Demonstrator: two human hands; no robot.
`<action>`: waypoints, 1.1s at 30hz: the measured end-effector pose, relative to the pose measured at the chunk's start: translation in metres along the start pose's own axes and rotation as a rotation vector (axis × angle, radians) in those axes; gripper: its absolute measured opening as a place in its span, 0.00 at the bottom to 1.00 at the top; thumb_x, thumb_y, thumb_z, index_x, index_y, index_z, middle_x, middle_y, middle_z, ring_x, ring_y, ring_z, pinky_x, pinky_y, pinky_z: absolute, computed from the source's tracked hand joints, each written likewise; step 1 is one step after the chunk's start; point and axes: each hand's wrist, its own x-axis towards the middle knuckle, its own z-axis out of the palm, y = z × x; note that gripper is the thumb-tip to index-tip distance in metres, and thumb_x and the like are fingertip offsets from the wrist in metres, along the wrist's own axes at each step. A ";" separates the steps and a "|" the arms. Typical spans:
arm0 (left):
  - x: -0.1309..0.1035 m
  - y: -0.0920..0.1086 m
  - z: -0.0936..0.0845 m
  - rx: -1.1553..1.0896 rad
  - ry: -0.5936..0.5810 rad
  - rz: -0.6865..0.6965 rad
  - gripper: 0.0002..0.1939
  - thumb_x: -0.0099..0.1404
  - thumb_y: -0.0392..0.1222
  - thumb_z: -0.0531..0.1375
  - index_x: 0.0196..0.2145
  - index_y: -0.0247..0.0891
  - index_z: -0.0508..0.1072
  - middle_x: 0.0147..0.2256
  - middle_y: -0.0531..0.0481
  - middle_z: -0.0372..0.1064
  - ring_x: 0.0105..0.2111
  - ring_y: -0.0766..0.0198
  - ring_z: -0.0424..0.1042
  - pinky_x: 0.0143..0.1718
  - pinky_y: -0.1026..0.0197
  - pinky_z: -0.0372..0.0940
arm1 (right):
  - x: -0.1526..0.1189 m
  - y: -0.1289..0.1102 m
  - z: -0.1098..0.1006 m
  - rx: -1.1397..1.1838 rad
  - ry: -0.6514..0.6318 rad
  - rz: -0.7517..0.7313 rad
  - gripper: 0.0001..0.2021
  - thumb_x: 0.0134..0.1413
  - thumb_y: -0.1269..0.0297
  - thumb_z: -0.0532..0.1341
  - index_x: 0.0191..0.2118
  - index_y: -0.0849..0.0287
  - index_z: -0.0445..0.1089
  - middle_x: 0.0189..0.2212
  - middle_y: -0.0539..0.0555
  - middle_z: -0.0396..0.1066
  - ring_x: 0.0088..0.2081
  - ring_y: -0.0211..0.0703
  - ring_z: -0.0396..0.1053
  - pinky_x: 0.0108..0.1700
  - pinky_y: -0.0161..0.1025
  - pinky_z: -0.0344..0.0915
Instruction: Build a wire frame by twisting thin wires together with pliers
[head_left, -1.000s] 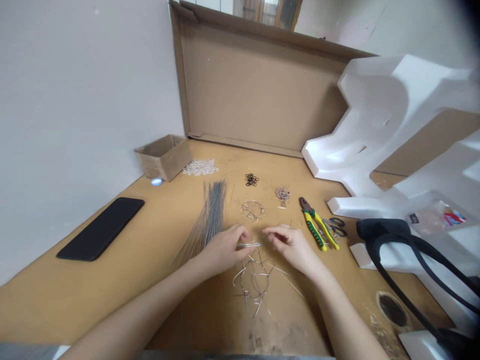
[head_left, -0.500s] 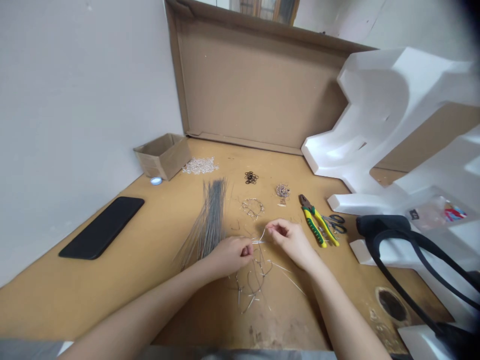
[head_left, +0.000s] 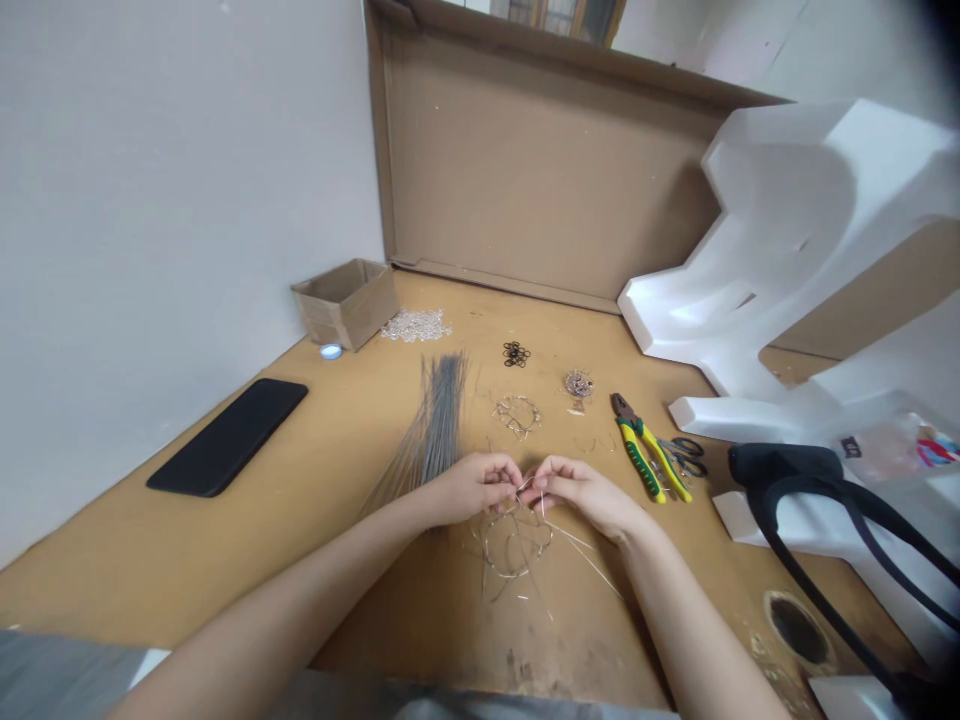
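A wire ring point(head_left: 517, 570) with several twisted ends hangs or lies just below my hands; I cannot tell if it rests on the table. My left hand point(head_left: 484, 482) pinches wire at the ring's upper edge. Close beside it, my right hand point(head_left: 559, 488) grips a bright wire end between thumb and fingers. Loose straight wires point(head_left: 592, 565) lie under my right hand. To the left, a bundle of grey wires point(head_left: 441, 410) touches my left forearm area. Another wire ring point(head_left: 517, 416) lies beyond my hands.
Yellow-green pliers point(head_left: 641, 450) and scissors point(head_left: 686, 455) lie at right. Behind are black rings point(head_left: 515, 354), a small wire ball point(head_left: 578, 383), clear beads point(head_left: 417, 325) and a cardboard box point(head_left: 349, 305). A black phone point(head_left: 231, 437) is at left, white foam point(head_left: 780, 220) at right.
My hands have come together, the right one moving left and down beside the left. The wire ring has risen toward my fingers. The camera view has shifted slightly left.
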 end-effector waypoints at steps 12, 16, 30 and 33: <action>0.000 0.002 -0.009 -0.225 -0.045 0.090 0.09 0.56 0.40 0.58 0.33 0.32 0.67 0.24 0.53 0.64 0.23 0.72 0.62 0.26 0.68 0.57 | 0.002 0.005 0.002 0.204 -0.098 0.040 0.06 0.50 0.65 0.59 0.31 0.61 0.62 0.32 0.55 0.71 0.35 0.42 0.71 0.38 0.40 0.64; -0.001 0.002 -0.009 -0.268 -0.049 0.092 0.09 0.56 0.40 0.58 0.33 0.32 0.67 0.26 0.52 0.65 0.23 0.72 0.62 0.25 0.68 0.58 | 0.001 0.005 0.006 0.295 -0.204 0.094 0.07 0.51 0.63 0.58 0.33 0.60 0.61 0.31 0.54 0.71 0.33 0.45 0.73 0.38 0.42 0.63; 0.001 -0.001 -0.005 -0.149 0.028 0.025 0.11 0.55 0.44 0.58 0.33 0.34 0.66 0.23 0.55 0.62 0.22 0.72 0.61 0.21 0.69 0.57 | 0.004 0.001 0.005 0.410 -0.055 -0.035 0.05 0.54 0.63 0.56 0.32 0.60 0.62 0.37 0.55 0.70 0.34 0.42 0.71 0.37 0.41 0.64; 0.001 0.001 -0.004 -0.133 0.058 0.006 0.11 0.54 0.43 0.58 0.33 0.34 0.65 0.22 0.56 0.60 0.21 0.73 0.59 0.21 0.70 0.55 | 0.002 -0.001 0.003 0.413 -0.060 -0.052 0.05 0.54 0.63 0.56 0.32 0.59 0.62 0.37 0.55 0.70 0.36 0.43 0.71 0.37 0.42 0.64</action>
